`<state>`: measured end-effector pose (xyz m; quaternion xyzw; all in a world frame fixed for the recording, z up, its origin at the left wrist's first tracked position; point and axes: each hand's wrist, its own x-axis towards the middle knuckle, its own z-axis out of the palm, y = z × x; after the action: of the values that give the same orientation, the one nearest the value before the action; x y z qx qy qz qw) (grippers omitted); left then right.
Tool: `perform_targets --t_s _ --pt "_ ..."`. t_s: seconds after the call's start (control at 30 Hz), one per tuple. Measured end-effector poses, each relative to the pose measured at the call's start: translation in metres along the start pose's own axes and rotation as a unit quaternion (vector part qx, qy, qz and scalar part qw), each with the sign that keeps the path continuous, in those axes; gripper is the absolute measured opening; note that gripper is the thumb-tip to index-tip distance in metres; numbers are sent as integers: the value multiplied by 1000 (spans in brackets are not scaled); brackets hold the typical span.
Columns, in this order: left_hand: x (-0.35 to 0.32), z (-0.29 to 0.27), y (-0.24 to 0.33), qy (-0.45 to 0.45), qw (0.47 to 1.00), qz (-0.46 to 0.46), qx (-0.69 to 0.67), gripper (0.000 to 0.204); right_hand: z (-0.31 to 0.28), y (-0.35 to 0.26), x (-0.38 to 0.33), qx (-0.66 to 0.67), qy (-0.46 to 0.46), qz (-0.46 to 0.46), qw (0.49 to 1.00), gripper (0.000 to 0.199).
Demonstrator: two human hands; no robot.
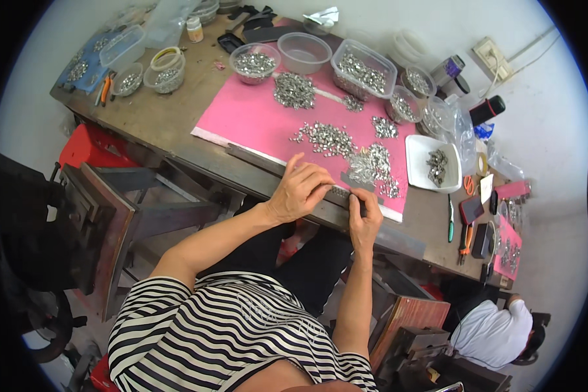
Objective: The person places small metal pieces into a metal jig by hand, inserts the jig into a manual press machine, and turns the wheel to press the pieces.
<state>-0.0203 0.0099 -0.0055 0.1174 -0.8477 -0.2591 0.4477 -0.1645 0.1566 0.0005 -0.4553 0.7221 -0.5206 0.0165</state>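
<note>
At the near edge of a pink mat, my left hand has its thumb and forefinger pinched together, the other fingers raised. What sits in that pinch is too small to make out. My right hand is closed, thumb against forefinger, at the right end of a narrow dark metal strip. The strip runs between both hands and has a patterned top. Just beyond my fingers lies a heap of long shiny metal pieces. A pile of small silvery metal parts spreads to its left.
Clear plastic tubs of metal parts and an uncovered plastic bowl line the back. A white tray stands right, near orange-handled pliers. A metal bar edges the table. Another person sits at the lower right.
</note>
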Motion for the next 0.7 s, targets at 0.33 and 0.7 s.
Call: perform_targets --t_s 0.33,0.7 --pt "39 -59 -63 -334 919 -121 169 68 5 -2 3 -38 7 -55 998 6" --pt "143 -114 -211 19 982 -44 181 27 8 -7 -5 -61 5 -50 997 7"
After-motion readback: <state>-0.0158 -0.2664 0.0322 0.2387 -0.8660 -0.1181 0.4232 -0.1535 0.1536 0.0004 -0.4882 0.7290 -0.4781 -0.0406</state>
